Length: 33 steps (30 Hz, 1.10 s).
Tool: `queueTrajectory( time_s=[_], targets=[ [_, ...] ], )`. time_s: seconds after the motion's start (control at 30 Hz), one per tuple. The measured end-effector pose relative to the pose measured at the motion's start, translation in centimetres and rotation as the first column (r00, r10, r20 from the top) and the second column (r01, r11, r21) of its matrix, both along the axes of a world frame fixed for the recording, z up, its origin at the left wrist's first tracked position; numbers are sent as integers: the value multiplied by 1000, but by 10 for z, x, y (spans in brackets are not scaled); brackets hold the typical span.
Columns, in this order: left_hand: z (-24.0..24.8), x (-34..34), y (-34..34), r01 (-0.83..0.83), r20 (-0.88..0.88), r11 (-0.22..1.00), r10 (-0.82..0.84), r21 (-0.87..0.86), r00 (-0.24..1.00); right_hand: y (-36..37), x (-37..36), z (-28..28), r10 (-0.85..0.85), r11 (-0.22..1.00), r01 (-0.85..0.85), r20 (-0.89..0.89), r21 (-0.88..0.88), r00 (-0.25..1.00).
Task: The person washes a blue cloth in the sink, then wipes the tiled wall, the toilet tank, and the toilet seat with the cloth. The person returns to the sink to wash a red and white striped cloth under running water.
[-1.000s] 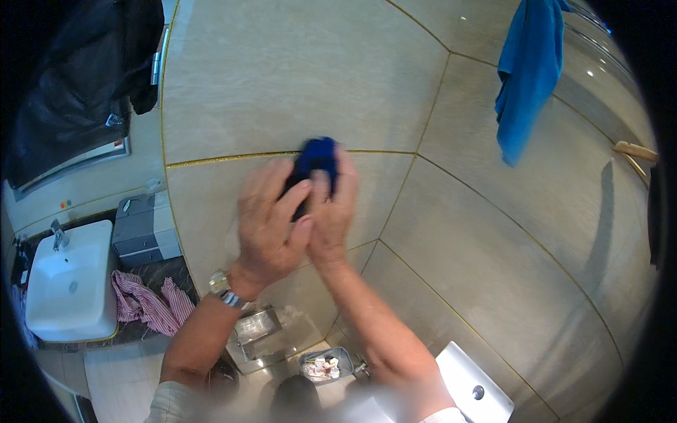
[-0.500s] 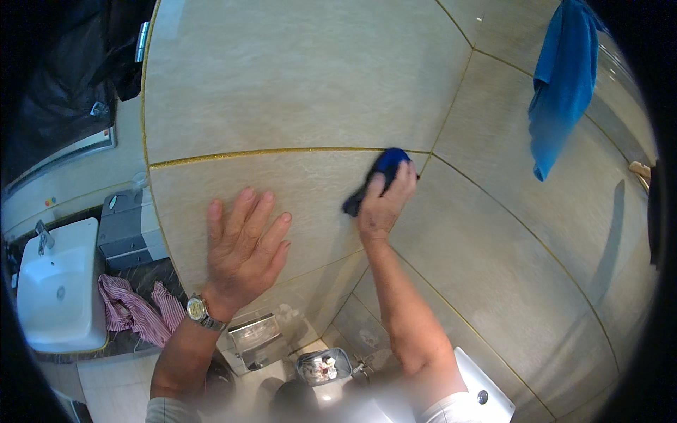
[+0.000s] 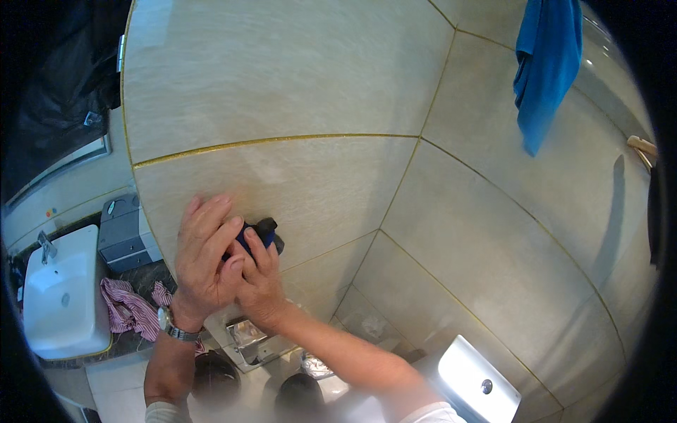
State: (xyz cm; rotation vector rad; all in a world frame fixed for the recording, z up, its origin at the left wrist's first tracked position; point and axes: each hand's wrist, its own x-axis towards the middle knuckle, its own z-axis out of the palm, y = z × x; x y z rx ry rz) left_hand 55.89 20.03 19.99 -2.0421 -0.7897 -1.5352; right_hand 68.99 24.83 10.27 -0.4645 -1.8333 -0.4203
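A bunched dark blue and black cloth (image 3: 262,238) is pressed against the beige wall tile (image 3: 317,180), below the gold joint line (image 3: 296,139). Closed around it, my right hand (image 3: 259,285) reaches across from the lower right; the fingers cover much of the cloth. My left hand (image 3: 201,257), with a metal watch (image 3: 174,326) at its wrist, is at the tile's left part. Its fingers are stretched out, and its thumb side meets my right hand. Whether the left fingertips touch the cloth is hard to see.
A white sink (image 3: 63,292) stands at the left, with a striped pink cloth (image 3: 130,307) and a grey box (image 3: 123,233) beside it. A blue towel (image 3: 546,70) hangs upper right. A metal paper holder (image 3: 247,335) and a white fixture (image 3: 479,377) lie below.
My right hand has carried the cloth left and down from near the corner, over to my left hand. The left hand has shifted slightly left; the whole view has moved a little.
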Motion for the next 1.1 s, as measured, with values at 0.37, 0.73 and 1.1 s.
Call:
queueTrajectory(
  time_s=[0.37,0.73,1.1],
  targets=[
    [-13,-5,7,-252,-233,959,276,129,932,112,159,3,-475,850,325,-339,-413,812],
    [-15,-12,11,-219,-285,970,239,101,928,-22,13,-57,-190,921,131,-129,-368,973],
    [-19,-26,3,-121,-255,992,127,38,958,59,53,89,-186,982,177,-229,-59,955]
  ],
)
